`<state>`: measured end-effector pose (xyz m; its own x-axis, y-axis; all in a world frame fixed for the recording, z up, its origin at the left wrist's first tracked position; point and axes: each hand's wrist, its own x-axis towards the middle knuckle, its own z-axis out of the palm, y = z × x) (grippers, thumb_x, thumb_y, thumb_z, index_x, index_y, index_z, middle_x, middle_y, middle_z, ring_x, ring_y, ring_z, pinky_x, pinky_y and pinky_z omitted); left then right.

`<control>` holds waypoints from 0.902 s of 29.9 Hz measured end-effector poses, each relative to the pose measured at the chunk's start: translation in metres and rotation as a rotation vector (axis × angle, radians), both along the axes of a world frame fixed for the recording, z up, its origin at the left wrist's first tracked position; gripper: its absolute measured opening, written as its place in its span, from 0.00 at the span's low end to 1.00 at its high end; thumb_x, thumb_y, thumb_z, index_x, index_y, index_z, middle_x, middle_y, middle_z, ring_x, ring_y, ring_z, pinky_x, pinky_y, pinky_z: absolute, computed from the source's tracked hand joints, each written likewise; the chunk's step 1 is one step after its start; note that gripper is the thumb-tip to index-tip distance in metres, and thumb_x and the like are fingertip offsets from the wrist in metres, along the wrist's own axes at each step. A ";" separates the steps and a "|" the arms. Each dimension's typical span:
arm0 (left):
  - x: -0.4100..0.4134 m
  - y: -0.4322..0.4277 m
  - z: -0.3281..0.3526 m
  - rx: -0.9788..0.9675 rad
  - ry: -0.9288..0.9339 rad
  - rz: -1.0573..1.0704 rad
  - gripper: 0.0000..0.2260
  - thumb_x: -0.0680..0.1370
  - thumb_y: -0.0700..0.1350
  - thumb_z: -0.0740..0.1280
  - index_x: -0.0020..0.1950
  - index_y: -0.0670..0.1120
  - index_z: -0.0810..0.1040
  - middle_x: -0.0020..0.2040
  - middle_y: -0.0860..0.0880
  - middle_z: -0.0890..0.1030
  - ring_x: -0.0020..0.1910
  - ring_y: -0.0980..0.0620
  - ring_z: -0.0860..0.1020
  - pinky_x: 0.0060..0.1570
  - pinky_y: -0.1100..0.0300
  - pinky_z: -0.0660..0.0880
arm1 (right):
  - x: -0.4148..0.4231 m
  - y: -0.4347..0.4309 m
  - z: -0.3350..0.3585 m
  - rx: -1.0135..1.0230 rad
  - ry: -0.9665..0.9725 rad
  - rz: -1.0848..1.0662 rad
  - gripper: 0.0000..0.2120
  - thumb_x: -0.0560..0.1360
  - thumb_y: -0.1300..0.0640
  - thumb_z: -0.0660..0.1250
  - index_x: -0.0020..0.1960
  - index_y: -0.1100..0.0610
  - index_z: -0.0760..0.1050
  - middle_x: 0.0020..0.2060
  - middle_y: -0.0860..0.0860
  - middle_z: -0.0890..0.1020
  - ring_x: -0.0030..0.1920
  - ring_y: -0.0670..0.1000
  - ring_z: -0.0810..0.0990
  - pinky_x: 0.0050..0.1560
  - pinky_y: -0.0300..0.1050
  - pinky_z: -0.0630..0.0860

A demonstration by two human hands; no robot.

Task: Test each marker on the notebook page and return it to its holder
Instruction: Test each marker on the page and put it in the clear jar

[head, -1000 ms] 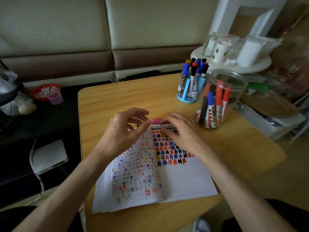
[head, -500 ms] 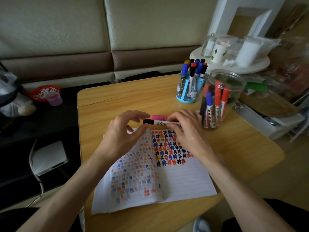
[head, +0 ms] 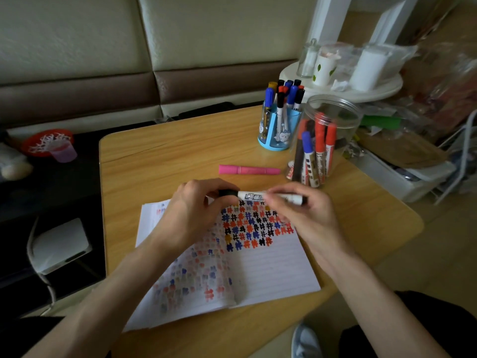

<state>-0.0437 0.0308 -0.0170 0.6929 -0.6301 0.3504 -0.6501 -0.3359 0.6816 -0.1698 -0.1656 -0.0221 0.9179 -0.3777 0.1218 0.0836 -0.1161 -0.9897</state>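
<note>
The left hand (head: 196,210) curled its thumb and fingers round the black cap end of a white-barrelled marker (head: 254,196), which lay level just above the top edge of the open notebook (head: 271,275) and its rows of coloured test marks. The right hand (head: 304,215) pinched the other end of the same barrel, fingers bent over it. Beyond the hands a pink marker (head: 249,169) lay flat on the wooden table (head: 167,156), and farther right stood a blue holder (head: 280,130) and a clear jar (head: 333,117), both with capped markers upright inside.
</note>
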 end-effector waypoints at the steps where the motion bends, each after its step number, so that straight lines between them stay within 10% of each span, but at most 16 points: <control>1: -0.004 -0.002 0.000 -0.002 0.013 -0.013 0.10 0.78 0.51 0.72 0.56 0.51 0.86 0.46 0.61 0.85 0.45 0.65 0.81 0.43 0.72 0.71 | -0.003 0.001 0.000 0.180 0.023 -0.037 0.12 0.71 0.54 0.79 0.50 0.59 0.84 0.40 0.50 0.85 0.40 0.47 0.82 0.44 0.43 0.79; 8: -0.026 -0.012 -0.007 -0.001 -0.016 -0.104 0.07 0.81 0.52 0.68 0.54 0.52 0.85 0.42 0.54 0.85 0.41 0.51 0.82 0.43 0.53 0.74 | -0.006 0.019 -0.001 0.173 0.036 -0.093 0.14 0.77 0.51 0.72 0.40 0.61 0.84 0.38 0.57 0.86 0.38 0.52 0.82 0.40 0.42 0.79; 17: -0.027 -0.007 -0.007 0.032 0.144 -0.120 0.07 0.81 0.46 0.69 0.56 0.51 0.86 0.41 0.52 0.86 0.39 0.52 0.83 0.41 0.57 0.78 | -0.018 0.004 -0.003 0.262 0.052 -0.106 0.17 0.72 0.47 0.73 0.47 0.63 0.83 0.38 0.52 0.85 0.40 0.49 0.81 0.45 0.43 0.79; 20: -0.016 0.009 0.000 -0.038 0.185 -0.024 0.07 0.81 0.42 0.69 0.53 0.50 0.86 0.43 0.58 0.86 0.44 0.62 0.84 0.41 0.72 0.75 | -0.029 -0.035 0.015 0.254 -0.031 -0.307 0.17 0.71 0.45 0.74 0.49 0.59 0.82 0.39 0.48 0.84 0.41 0.46 0.80 0.48 0.45 0.77; 27: -0.037 0.009 -0.006 -0.053 0.260 -0.092 0.09 0.76 0.55 0.67 0.54 0.57 0.83 0.47 0.60 0.86 0.48 0.61 0.84 0.50 0.66 0.79 | -0.041 -0.015 -0.013 0.108 0.118 -0.168 0.15 0.80 0.51 0.69 0.49 0.64 0.80 0.38 0.57 0.85 0.38 0.54 0.82 0.41 0.47 0.79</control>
